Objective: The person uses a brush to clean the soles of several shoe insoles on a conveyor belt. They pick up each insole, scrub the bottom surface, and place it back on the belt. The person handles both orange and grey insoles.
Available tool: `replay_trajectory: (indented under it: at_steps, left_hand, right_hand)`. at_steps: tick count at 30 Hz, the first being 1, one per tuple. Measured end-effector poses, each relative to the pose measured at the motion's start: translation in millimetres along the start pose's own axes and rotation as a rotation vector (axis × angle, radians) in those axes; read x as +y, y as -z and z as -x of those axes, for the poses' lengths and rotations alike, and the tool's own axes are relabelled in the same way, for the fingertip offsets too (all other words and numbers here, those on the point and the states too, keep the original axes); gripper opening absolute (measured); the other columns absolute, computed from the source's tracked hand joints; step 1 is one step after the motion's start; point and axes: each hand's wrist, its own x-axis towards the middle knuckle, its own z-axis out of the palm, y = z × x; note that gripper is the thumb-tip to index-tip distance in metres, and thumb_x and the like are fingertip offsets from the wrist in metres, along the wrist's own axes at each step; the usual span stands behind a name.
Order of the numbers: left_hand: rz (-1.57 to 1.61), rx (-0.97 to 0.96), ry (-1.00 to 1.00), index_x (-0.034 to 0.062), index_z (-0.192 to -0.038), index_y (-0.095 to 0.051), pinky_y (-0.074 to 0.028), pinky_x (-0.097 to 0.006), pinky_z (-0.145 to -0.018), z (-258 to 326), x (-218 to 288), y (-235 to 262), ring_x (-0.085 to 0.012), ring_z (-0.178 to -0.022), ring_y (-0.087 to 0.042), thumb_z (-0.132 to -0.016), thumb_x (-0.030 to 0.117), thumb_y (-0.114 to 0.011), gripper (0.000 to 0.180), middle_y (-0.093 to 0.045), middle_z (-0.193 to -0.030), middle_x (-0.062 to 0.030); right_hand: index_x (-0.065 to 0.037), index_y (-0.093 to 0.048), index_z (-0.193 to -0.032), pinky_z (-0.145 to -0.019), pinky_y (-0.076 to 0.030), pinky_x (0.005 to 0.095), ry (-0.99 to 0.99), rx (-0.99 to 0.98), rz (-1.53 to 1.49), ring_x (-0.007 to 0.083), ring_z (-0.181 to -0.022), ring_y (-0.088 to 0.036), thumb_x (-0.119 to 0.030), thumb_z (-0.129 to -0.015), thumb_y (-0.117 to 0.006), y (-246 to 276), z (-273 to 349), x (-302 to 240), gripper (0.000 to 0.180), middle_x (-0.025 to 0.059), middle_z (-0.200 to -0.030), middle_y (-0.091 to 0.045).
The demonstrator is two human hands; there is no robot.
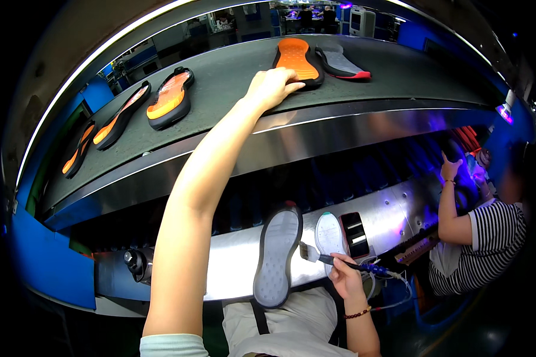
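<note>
My left hand [274,89] reaches over the conveyor's metal edge, its fingers and thumb closed at the near end of an orange shoe sole [293,56] with a black rim. Beside that sole lies a grey sole [342,61] with a red tip. Near my lap, my right hand [345,278] grips a brush [333,260] by its dark handle; a thin tube runs from the handle's end. The bristles point left, close to a long grey sole [277,256] with a black rim. Behind the brush rests a white sole [329,232] on the metal bench.
Several orange and black soles [171,98] lie at the belt's left. The dark conveyor belt [232,77] has a steel edge [315,122]. A black bottle [138,265] stands at the bench's left. At right, a person in a striped shirt [482,250] works under violet light.
</note>
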Motion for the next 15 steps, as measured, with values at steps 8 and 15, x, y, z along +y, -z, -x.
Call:
replay_trajectory:
  at_steps: [8,15]
  left_hand:
    - [0.33,0.497,-0.076,0.0032,-0.075,-0.059,-0.043,-0.028,-0.068,79,48,57,-0.0205,-0.072,-0.057,-0.08,0.026,-0.057,0.023,-0.058,-0.073,-0.0082]
    - [2.171,0.222,0.877,-0.0082,-0.103,-0.047,-0.044,-0.034,-0.085,195,60,73,-0.0251,-0.089,-0.057,-0.073,-0.002,-0.046,0.031,-0.056,-0.1,-0.0185]
  right_hand:
    - [0.001,-0.055,-0.1,-0.055,-0.043,0.0195,0.186,0.158,0.117,0.0113,-0.064,-0.056,-0.002,-0.08,-0.056,34,10,-18,0.02,0.0068,-0.081,-0.059]
    - [0.001,-0.054,-0.101,-0.059,-0.043,0.0192,0.251,0.191,0.16,0.0111,-0.073,-0.056,0.002,-0.076,-0.059,34,5,-26,0.026,0.0092,-0.089,-0.06]
